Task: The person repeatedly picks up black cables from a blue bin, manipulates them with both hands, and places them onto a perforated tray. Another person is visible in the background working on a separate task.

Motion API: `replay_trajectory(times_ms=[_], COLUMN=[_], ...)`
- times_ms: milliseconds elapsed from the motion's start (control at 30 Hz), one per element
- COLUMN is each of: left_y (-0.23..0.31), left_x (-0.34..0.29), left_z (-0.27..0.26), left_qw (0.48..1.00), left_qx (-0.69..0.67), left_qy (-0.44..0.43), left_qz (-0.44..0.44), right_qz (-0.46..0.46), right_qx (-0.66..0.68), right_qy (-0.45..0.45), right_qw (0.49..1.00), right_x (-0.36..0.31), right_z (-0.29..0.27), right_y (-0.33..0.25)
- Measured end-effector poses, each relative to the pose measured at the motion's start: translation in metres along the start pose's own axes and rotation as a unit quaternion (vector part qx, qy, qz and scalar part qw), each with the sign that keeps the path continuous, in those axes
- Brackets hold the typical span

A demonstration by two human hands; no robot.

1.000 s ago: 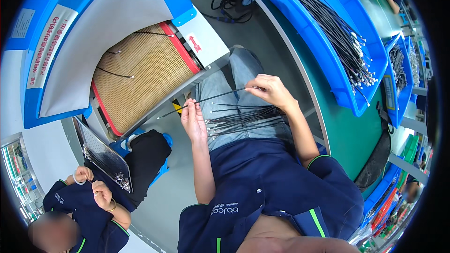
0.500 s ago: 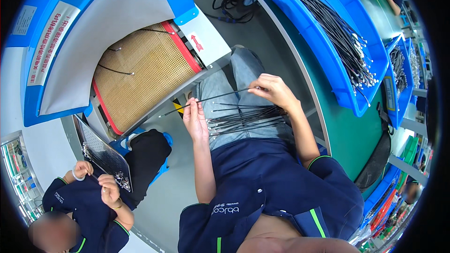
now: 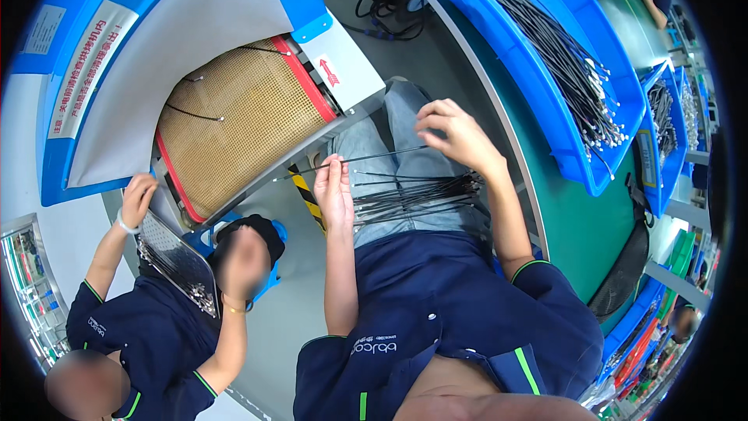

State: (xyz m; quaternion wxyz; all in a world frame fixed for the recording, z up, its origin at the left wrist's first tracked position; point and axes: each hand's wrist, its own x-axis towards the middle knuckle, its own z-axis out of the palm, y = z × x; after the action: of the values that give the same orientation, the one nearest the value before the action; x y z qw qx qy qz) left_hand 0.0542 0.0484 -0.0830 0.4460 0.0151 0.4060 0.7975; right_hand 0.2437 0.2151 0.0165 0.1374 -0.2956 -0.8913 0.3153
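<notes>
My left hand [image 3: 333,191] pinches a thin black cable [image 3: 382,156] between thumb and fingertips. The cable runs nearly level above my lap, with its left end sticking out past that hand. Close to its other end is my right hand [image 3: 460,136], raised, its fingers bent and apart; nothing shows gripped in them. Several more black cables [image 3: 413,196] with small light end pieces lie crosswise in a bunch on my thighs, below both hands.
A brown mesh conveyor belt [image 3: 241,117] with red edges carries a few cables at the upper left. Blue bins [image 3: 576,136] full of cables stand on the green bench [image 3: 573,218] to the right. At lower left, a co-worker [image 3: 148,327] sits with a tray [image 3: 175,253] of cables.
My right hand has let go of the cable and lifted slightly, its fingers spreading. My left hand has shifted a little right, still gripping it. The co-worker's hands have moved apart, one toward the belt.
</notes>
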Motion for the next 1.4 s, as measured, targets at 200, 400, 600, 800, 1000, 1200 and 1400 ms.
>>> replay_trajectory(times_ms=[200, 400, 600, 800, 1000, 1200, 1400], left_y=[-0.008, -0.012, -0.009, -0.044, -0.037, -0.046, -0.049], left_x=[0.003, 0.007, 0.010, 0.008, -0.006, -0.006, -0.003], left_z=[0.011, 0.014, 0.017, -0.033, -0.033, -0.038, -0.045], left_qw=[1.000, 0.999, 0.990, 0.871, 0.729, 0.702, 0.702], left_qx=[0.007, 0.011, 0.087, 0.449, 0.638, 0.659, 0.650], left_qy=[-0.020, -0.020, -0.062, -0.189, -0.238, -0.243, -0.248], left_qz=[-0.024, -0.041, -0.093, -0.057, 0.068, 0.116, 0.148], right_qz=[-0.049, -0.037, -0.013, -0.046, -0.025, 0.014, 0.050], right_qx=[-0.016, -0.023, -0.005, 0.010, 0.048, 0.033, 0.028], right_qy=[-0.028, -0.026, 0.022, 0.072, 0.082, 0.118, 0.119], right_qw=[0.998, 0.999, 1.000, 0.996, 0.995, 0.992, 0.991], right_x=[0.004, 0.004, 0.016, 0.059, 0.120, 0.170, 0.193], right_z=[0.019, 0.022, 0.026, 0.046, 0.076, 0.124, 0.149], right_y=[-0.011, -0.009, -0.014, -0.025, -0.058, -0.063, -0.074])
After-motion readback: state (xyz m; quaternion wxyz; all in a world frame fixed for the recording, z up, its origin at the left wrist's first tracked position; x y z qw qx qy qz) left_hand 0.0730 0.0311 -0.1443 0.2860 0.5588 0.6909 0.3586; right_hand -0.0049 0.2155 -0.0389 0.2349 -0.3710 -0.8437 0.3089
